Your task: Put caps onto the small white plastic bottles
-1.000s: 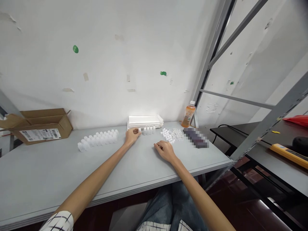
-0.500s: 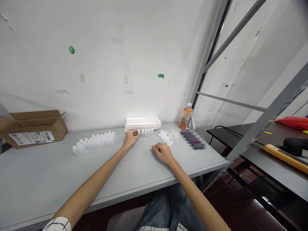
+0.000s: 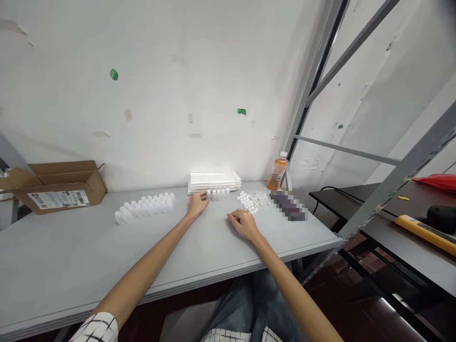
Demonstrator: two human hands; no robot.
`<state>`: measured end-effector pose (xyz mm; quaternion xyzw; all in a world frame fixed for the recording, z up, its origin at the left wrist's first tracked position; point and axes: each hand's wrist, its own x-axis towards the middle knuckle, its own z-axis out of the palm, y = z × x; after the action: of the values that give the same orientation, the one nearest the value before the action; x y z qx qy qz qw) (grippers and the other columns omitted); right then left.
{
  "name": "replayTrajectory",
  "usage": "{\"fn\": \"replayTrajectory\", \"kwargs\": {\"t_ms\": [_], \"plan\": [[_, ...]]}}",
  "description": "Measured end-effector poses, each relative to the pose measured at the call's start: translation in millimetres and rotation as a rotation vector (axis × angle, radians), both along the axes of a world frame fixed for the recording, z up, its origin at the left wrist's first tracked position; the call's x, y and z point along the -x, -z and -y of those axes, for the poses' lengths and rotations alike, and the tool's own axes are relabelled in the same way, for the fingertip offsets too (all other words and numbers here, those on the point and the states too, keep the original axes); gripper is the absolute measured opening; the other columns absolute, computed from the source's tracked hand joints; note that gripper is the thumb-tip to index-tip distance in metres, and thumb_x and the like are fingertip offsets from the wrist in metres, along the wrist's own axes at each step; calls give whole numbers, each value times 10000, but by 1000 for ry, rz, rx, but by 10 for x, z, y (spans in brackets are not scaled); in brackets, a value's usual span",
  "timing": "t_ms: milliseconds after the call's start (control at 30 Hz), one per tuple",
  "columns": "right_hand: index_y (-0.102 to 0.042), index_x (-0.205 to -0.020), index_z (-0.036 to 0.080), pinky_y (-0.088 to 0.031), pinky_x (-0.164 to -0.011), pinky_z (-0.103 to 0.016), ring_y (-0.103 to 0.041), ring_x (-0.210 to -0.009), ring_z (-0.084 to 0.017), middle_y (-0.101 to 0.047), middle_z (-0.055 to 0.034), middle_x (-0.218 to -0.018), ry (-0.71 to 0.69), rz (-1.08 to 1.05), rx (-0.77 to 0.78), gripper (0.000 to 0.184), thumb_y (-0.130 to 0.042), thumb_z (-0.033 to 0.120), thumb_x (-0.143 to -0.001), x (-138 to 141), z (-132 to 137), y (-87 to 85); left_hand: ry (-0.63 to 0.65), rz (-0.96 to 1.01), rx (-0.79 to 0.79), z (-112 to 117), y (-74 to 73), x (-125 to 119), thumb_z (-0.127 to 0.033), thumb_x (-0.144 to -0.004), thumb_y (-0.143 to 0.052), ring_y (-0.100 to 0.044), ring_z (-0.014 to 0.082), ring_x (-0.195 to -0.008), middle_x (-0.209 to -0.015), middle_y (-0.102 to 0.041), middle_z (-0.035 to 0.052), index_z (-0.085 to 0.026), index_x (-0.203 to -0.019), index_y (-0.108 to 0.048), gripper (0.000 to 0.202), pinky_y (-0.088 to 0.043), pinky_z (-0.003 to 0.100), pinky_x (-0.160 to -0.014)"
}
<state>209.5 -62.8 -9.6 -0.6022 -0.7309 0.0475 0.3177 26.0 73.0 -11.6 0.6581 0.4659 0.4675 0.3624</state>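
My left hand [image 3: 197,204] reaches far across the grey table [image 3: 89,256] and pinches a small white bottle [image 3: 208,194] at the left end of a short row of small white bottles [image 3: 219,194]. My right hand [image 3: 243,222] rests on the table with its fingers curled, just short of a pile of white caps and rings [image 3: 253,200]; whether it holds anything is hidden. Two long rows of larger white bottles [image 3: 145,207] stand to the left of my left hand.
A stack of white trays [image 3: 213,180] lies against the wall behind the short row. An orange drink bottle [image 3: 278,171] stands by a grey rack post [image 3: 309,85]. An open cardboard box [image 3: 59,186] sits at the far left. A dark blurred object [image 3: 288,205] lies right of the caps.
Both hands stay almost where they were; only the head camera has shifted a little. The left hand keeps its pinch at the end of the short row.
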Motion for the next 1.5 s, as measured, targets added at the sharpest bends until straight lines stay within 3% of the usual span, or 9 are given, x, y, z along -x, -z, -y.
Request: {"fn": "replayTrajectory", "kwargs": {"t_ms": [167,567,900,1033,1167,1233,1333,1400,1500], "plan": [[-637,-671,177,-275,-572,-245,-486,-602,-108,-591,-8,-677,-4,1,8,364,-449,319,-948,0,4,-8,3,17,10,-22,23,-13,-27,-630,-648,-706,261,-960,-1002,-749,120,-112,-902,-721,294,-550,364,-893],[-657,-691,177,-278,-581,-242,-511,-621,-115,-611,-22,-703,5,2,25,350,-458,310,-946,8,18,-39,2,-12,-27,-1,46,-5,-158,-633,-713,-708,269,-921,-905,-759,97,-137,-793,-713,161,-539,387,-893],[-652,-679,179,-286,-586,-247,-494,-607,-112,-602,-11,-686,-14,-19,7,353,-461,323,-938,-11,-2,-9,57,-26,-53,1,67,1,-136,-655,-668,-677,255,-1037,-1069,-730,113,-129,-994,-700,341,-510,362,-937],[-648,-672,182,-290,-589,-247,-496,-607,-115,-606,-12,-689,-26,-33,2,360,-453,332,-936,-19,-6,-4,32,-79,-53,50,29,21,-117,-566,-733,-617,295,-1140,-1200,-666,154,-110,-1086,-653,527,-475,389,-978],[-651,-669,185,-284,-580,-251,-489,-599,-122,-605,-18,-676,-16,-18,5,368,-445,342,-932,-18,-1,-12,-10,-161,-68,215,-106,157,-129,-521,-769,-532,369,-1224,-1268,-601,201,-89,-1127,-636,622,-422,455,-1020],[-658,-679,188,-288,-583,-252,-496,-602,-124,-613,-19,-684,-15,-20,6,364,-442,339,-929,-19,1,-13,8,-220,-130,326,-236,330,-138,-557,-751,-502,343,-1257,-1296,-584,156,-134,-1145,-641,599,-370,431,-1073],[-670,-703,190,-303,-602,-254,-521,-625,-129,-636,-22,-715,-25,-28,0,348,-442,335,-923,-27,-5,-1,92,-538,-408,461,-504,728,-201,-686,-662,-540,290,-1191,-1291,-570,82,-232,-1161,-645,476,-363,413,-1071],[-668,-701,190,-313,-610,-258,-528,-633,-135,-642,-25,-718,-26,-28,-5,349,-442,343,-919,-38,-11,13,108,-747,-540,513,-695,1045,-227,-691,-656,-523,290,-1178,-1211,-596,61,-265,-1097,-674,408,-293,454,-1102],[-659,-682,190,-328,-615,-264,-535,-633,-144,-644,-31,-702,-31,-30,-8,378,-426,368,-921,-56,-18,31,15,-951,-588,554,-919,1520,-281,-706,-638,-526,289,-1114,-1130,-603,71,-268,-1058,-690,355,-291,469,-1073]]}}
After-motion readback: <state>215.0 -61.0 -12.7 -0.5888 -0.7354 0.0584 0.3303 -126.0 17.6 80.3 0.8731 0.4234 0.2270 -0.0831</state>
